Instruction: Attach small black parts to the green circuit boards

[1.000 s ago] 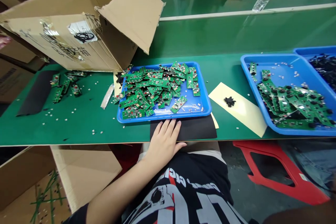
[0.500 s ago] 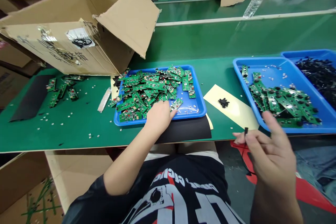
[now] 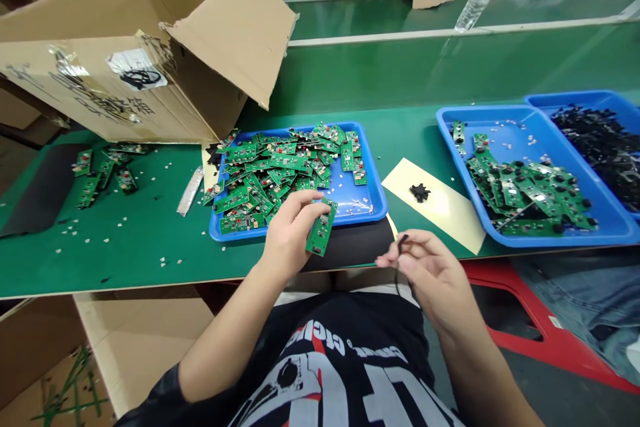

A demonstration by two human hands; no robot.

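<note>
Head view: my left hand [image 3: 295,230] grips a green circuit board [image 3: 321,228]; my right hand [image 3: 425,263] pinches a thin black piece [image 3: 401,245].

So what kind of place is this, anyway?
Probably an electronics assembly workshop: a blue tray heaped with small circuit boards, another board in the left hand, and a long green workbench.

Green circuit board [image 3: 321,228], blue tray [image 3: 377,205], cream paper strip [image 3: 445,217].
</note>
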